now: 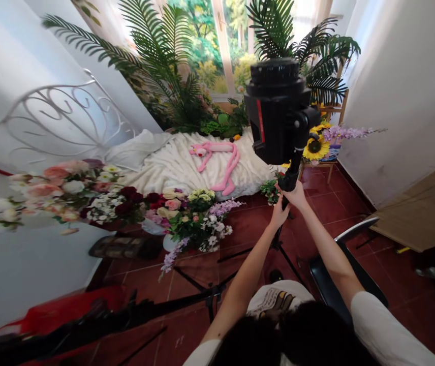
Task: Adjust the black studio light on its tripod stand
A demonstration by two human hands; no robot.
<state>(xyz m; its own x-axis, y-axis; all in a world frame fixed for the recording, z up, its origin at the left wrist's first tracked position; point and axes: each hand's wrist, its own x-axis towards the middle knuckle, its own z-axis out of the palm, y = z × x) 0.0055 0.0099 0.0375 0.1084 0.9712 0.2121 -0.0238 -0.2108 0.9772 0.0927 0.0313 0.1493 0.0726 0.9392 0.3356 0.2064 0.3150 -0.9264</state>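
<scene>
A black studio light (278,112) with a red stripe on its side stands upright on a black light stand (277,238). Both of my hands are wrapped round the stand's pole just beneath the light. My right hand (296,195) is the higher one, at the black collar under the lamp's bracket. Slightly lower and to the left, my left hand (279,213) grips the same pole. The stand's legs spread over the red tiled floor.
Beyond the light, a pink plush toy (221,150) lies on a bed with a cream blanket (164,168). Flowers (190,213) line its near side. A black chair (328,274) is at the right. Another black stand (145,311) crosses the lower left, over a red bag (61,310).
</scene>
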